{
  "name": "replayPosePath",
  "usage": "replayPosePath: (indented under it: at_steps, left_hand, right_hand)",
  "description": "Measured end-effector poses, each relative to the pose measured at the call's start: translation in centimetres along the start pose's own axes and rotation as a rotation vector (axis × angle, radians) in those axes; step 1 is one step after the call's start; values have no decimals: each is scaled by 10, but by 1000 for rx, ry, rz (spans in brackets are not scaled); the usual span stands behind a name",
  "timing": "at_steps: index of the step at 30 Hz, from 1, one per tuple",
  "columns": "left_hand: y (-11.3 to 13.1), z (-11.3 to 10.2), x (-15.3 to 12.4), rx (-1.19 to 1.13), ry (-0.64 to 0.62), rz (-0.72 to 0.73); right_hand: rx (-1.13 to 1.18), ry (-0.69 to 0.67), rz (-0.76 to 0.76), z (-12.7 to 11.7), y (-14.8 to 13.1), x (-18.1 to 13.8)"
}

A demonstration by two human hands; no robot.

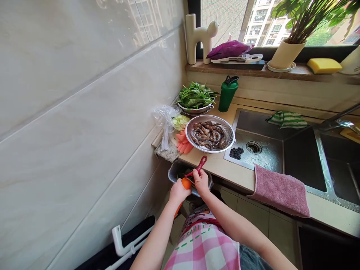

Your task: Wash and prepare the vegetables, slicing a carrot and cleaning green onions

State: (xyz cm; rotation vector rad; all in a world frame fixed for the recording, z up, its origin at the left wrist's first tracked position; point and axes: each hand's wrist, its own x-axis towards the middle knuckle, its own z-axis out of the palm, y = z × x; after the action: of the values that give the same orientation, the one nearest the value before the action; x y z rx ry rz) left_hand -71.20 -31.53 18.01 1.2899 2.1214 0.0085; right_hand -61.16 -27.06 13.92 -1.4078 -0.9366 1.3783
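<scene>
My L hand (180, 192) is wrapped round an orange carrot (186, 183), a bit below frame ctr; my R hand (200, 182) grips a red peeler (201, 164) by its handle, head up against the carrot's upper end. Looks like contact, tho the blade's too small to be sure.

Progress, my read: peeling's underway, not finished. Exposed orange looks smooth, but can't tell peeled from unpeeled at this res, & the mid section's hidden under my L hand, so amt left = unknown.

Carrot's long axis runs steep & diag., lower L to upper R of frame: one end pokes out above my fist twd the peeler, the other shows below, by the wrist. Peeler handle slants up & R, ring end twd the desk (236, 173). All this is at a lined bin (173, 167) w/ dark-green bits (181, 173) inside.

On the desk, ctr frame: strainer (229, 134) of shrimp (209, 134), pink gloves (184, 143) just L of it, leafy greens (197, 95) behind.
</scene>
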Motion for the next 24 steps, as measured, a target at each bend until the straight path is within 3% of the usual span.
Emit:
replayPosePath:
  at_steps: [8,12,17,21,24]
  left_hand:
    - [4,0,-1,91,-14,3]
    - [0,2,7,-13,-49,-10]
    - [-9,7,9,-126,-104,29]
    - [-22,5,1,-438,-155,220]
    - [-28,1,-4,-854,-307,218]
  right_hand:
    - [-38,4,5,-2,2,11]
    - [-35,-57,-5,4,4,4]
    - [-33,0,4,6,8,11]
    - [-28,43,28,-1,7,27]
    - [-9,27,42,-3,3,27]
